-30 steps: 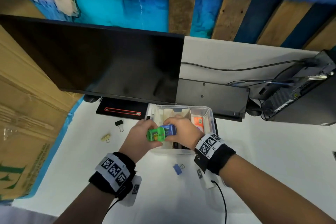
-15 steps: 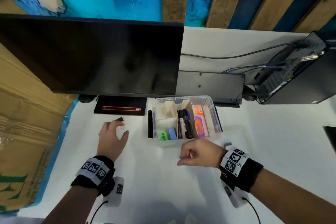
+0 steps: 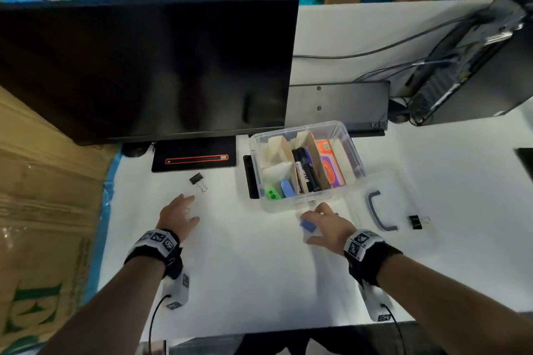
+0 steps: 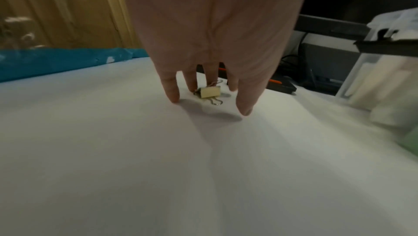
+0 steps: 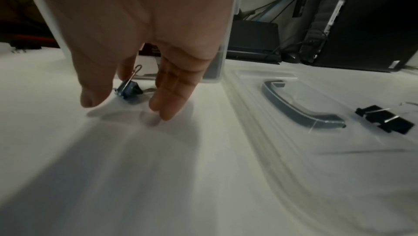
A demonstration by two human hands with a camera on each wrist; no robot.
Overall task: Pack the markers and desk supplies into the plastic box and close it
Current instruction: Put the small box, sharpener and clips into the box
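Head view shows the open plastic box [image 3: 350, 150] beside the monitor [image 3: 144, 66], its long axis running away from the person, markers [image 3: 305, 170] lying lengthwise inside; bare desk [image 3: 245, 268] stretches toward the near edge. Half a second ago the left hand [image 3: 176, 217] was nearer the black binder clip [image 3: 198, 181]; now its spread fingers straddle a yellow binder clip [image 4: 209, 92]. The right hand [image 3: 324, 223], a fist then, hovers loose-fingered over a blue binder clip [image 5: 127, 89], beside the lid [image 3: 403, 210].

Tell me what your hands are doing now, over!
Left hand open over yellow clip. Right hand open over blue clip. Box open, lid off. Nothing blocking.
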